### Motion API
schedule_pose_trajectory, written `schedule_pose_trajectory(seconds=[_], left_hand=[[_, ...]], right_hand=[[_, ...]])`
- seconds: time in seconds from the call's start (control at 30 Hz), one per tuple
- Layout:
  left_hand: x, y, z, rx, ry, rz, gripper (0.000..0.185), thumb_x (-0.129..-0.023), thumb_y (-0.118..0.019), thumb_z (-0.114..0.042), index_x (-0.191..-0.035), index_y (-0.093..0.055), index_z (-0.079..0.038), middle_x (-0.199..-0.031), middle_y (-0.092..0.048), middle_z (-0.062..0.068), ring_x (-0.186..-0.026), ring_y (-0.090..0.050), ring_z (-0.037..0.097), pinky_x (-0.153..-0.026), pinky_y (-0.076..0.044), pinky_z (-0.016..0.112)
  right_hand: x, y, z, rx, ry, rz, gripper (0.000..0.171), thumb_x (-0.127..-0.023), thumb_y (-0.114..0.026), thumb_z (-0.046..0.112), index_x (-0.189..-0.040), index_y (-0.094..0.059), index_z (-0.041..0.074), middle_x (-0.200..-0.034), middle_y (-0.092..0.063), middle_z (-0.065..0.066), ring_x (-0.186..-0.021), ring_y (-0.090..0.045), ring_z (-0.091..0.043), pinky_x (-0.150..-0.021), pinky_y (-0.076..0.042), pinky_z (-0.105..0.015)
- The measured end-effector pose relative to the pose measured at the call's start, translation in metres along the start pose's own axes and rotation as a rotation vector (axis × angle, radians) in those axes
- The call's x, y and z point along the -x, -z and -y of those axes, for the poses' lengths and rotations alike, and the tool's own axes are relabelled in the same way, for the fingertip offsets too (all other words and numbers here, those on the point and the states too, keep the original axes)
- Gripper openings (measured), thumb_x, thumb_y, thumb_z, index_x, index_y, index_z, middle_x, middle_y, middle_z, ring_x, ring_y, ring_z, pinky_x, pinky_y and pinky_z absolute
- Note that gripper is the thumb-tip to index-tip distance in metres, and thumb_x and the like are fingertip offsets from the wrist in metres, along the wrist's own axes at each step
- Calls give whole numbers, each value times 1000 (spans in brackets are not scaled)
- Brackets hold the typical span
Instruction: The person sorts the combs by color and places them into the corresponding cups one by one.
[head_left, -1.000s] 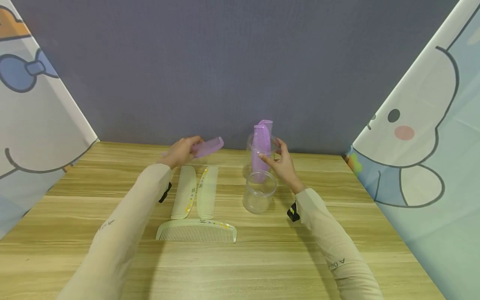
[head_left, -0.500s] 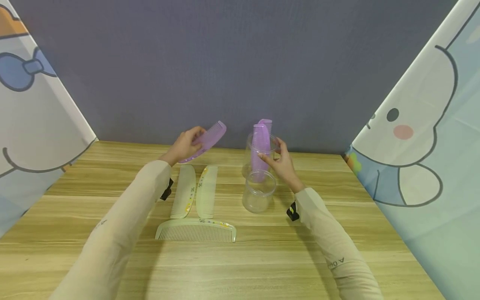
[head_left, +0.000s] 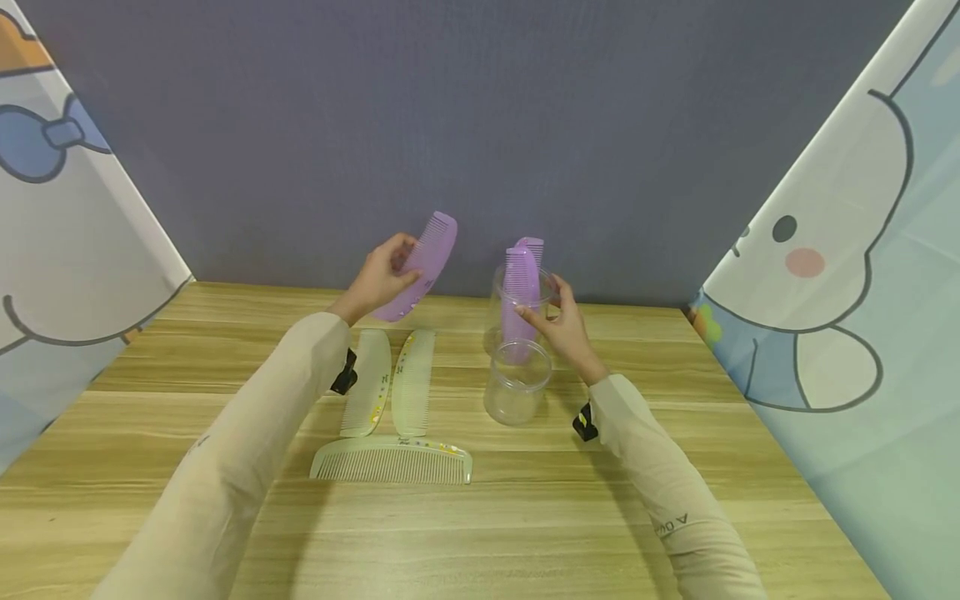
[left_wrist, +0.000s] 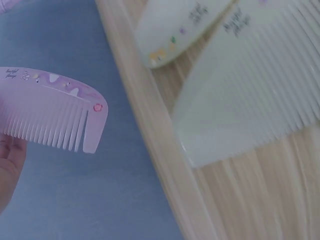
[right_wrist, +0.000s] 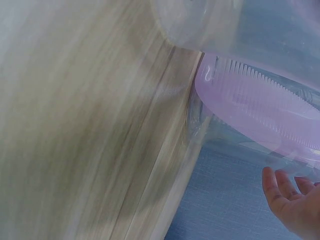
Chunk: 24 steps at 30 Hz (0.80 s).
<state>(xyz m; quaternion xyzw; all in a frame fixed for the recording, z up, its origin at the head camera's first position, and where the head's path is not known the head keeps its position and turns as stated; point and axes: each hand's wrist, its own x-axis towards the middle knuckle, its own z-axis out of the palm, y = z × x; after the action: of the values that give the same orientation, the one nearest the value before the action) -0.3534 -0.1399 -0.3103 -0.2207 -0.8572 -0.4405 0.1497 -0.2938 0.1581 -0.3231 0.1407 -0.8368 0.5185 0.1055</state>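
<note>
The left hand (head_left: 382, 279) is gripping a purple comb (head_left: 420, 265) by its lower half, tilting it tip-up in the air above the table (head_left: 525, 517), left of the far cup (head_left: 501, 310). Across the way, the right hand (head_left: 566, 329) is curling its fingers around that clear cup, which is standing at the back edge with two purple combs (head_left: 521, 287) already poking out of it. An empty near cup (head_left: 516, 385) is sitting just in front. Three cream combs (head_left: 392, 462) are lying flat by the left sleeve.

Risks look real here: the far cup is light and top-heavy with tall combs, so a clumsy nudge from the held comb is likely to tip it. The comb's teeth might also be snagging on those inside, or the near cup might be getting knocked by the right wrist.
</note>
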Motion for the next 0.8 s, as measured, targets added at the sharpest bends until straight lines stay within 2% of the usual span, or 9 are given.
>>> schedule_pose_trajectory(seconds=[0.3,0.57,0.8], left_hand=[[-11,-2,-19,131,-13,-52,37,-82,-63,0,-115,-45,0,-102,-61,24,-91,-61,34,-82,-52,44],[-23,-2,-36,214,-21,-88,33,-82,-63,-1,-111,-47,-2,-100,-62,20,-85,-61,25,-79,-52,35],[-32,-4,-53,270,-37,-114,33,-83,-62,-1,-112,-47,-3,-102,-62,18,-81,-61,21,-76,-53,32]], right_hand=[[-1,-1,-1,-9,-13,-4,78,-83,-65,14,-141,-16,-6,-145,-26,-26,-127,-33,-46,-96,-40,-55],[-1,-2,-1,-5,-2,-6,77,-83,-64,13,-140,-17,-7,-144,-26,-27,-126,-34,-46,-95,-41,-55],[-2,-2,-2,-3,-13,-12,77,-83,-65,14,-141,-17,-6,-145,-27,-26,-126,-35,-43,-96,-41,-54]])
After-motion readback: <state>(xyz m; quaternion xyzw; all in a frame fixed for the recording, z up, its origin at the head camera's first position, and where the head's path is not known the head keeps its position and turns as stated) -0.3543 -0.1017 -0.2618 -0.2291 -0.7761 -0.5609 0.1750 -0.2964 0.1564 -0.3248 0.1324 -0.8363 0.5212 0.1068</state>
